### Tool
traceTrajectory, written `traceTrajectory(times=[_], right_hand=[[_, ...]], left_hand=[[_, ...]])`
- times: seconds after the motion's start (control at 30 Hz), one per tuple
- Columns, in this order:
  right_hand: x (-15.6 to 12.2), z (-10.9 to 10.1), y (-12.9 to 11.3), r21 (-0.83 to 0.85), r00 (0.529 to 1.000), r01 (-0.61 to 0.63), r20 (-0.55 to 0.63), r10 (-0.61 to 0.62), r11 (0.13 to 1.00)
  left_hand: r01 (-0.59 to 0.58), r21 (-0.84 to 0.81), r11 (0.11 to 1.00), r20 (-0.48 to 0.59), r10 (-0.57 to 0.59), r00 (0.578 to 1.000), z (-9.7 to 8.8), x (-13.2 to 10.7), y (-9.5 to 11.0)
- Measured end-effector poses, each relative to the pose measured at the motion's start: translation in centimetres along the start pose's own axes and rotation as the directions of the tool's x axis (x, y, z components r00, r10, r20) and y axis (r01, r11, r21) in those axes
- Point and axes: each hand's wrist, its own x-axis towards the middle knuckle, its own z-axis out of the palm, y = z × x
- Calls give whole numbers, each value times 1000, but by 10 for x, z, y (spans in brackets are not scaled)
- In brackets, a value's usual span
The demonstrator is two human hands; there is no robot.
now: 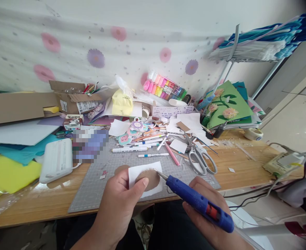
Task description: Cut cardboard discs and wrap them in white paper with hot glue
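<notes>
My left hand (121, 196) pinches a white paper square (156, 168) together with a round brown cardboard disc (151, 180), its thumb pressed on the disc. My right hand (207, 208) is wrapped round a blue hot glue gun (192, 195). The gun's metal nozzle points left and meets the upper right edge of the disc, or hovers just over it; I cannot tell which. Another brown cardboard piece (121, 169) shows partly behind my left hand. Beneath lies a grey gridded cutting mat (90, 187).
Grey-handled scissors (201, 161) lie right of several markers (153, 155). A white power bank (57, 159) sits at left by coloured sheets (12, 170). Behind stand a cardboard box (74, 99) and coloured clay packs (166, 86). A power strip (280, 163) with cables is at right.
</notes>
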Motion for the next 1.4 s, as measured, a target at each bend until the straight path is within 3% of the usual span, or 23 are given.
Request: traceTrajectory(times=[0.13,0.43,1.0,1.4], right_hand=[[-3,-1,2,-1,1000,-9,23,9,1000],[0,0,-3,31,997,30,-68,-27,999],[-8,1,3,82,997,-63,57,58,995],[-12,5,2,0,995,-18,96,18,1000]], left_hand=[[7,-100,995,35,-3,999,0,2,-1],[38,-144,989,66,-28,997,-3,0,-2],[101,-262,960,89,-80,993,-4,-1,2],[145,-398,906,27,-146,989,4,1,9]])
